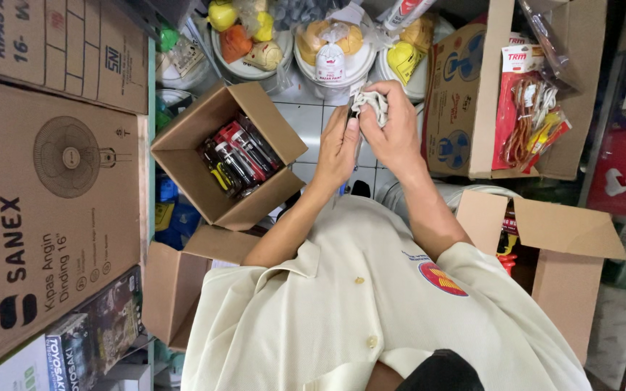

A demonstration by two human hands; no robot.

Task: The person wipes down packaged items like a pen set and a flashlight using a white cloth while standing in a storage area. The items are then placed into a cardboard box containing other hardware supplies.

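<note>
In the head view, near the top centre of the frame, the right hand [394, 129] is clenched around a crumpled white cloth [372, 103]. The left hand [338, 148] has its fingers curled about a small dark thing pressed against that cloth; what it is cannot be told. Left of the hands an open cardboard box [182, 156] holds red and black tools. White buckets [331, 69] crowd the top edge, and a fan carton [458, 94] closes the right. Only a narrow patch of tiled floor [313, 123] stays bare between them.
</note>
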